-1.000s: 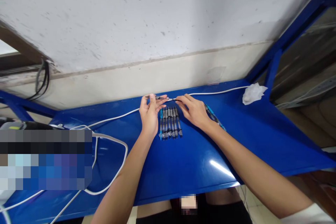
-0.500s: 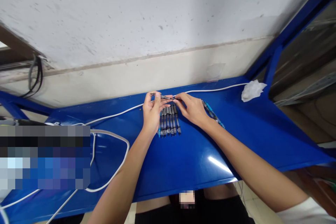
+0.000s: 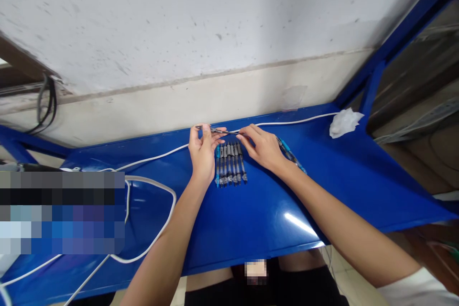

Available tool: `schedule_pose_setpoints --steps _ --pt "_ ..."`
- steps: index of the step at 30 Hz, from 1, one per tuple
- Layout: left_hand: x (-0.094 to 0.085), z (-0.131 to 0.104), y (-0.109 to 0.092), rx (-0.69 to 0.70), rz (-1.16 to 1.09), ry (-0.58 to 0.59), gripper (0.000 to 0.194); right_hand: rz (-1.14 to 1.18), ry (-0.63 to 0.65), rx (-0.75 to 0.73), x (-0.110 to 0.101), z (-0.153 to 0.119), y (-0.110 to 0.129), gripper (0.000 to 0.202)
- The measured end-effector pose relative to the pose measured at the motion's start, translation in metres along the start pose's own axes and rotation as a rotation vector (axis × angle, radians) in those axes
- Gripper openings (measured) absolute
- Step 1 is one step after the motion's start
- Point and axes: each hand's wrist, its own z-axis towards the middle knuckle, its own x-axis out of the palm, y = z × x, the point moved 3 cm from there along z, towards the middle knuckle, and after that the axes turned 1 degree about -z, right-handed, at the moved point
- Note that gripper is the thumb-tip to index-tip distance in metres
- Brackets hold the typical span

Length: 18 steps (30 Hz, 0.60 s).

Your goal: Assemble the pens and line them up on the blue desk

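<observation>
My left hand is closed on a slim pen, gripped between thumb and fingers above the back of the table. A thin dark rod, which looks like the pen refill, stretches from the pen to my right hand. The fingertips of that hand pinch its other end. Beneath and between the hands, a row of several clear-barrelled pens lies side by side, mostly grey and black with a blue one at the left. More blue and black pens lie beyond my right wrist, partly hidden by it.
The blue table meets a spotted wall. A white cable runs along the back and loops at the left, near a blurred-out block. Crumpled white tissue sits at the back right beside the blue frame.
My left hand has moved slightly left with the pen, so the gap between the hands is wider and more of the thin rod shows. My right hand has hardly moved.
</observation>
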Motion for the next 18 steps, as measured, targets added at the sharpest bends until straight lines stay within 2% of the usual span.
schedule_pose_setpoints --steps 6,9,13,18 --pt "0.0086 -0.0065 0.0032 -0.05 0.05 0.103 0.038 0.041 0.037 -0.027 0.0022 -0.0012 0.0021 0.034" --pt "0.01 -0.0091 0.0056 -0.04 0.104 0.15 0.032 0.141 0.043 -0.027 0.0042 -0.0017 0.0012 0.029" --pt "0.009 -0.0096 0.0077 -0.014 0.17 0.16 0.027 0.286 0.041 -0.016 0.0085 -0.0024 -0.0014 0.022" --pt "0.0084 -0.0095 0.0086 -0.003 0.187 0.141 0.026 0.252 0.04 -0.037 0.0076 -0.0026 0.0004 0.018"
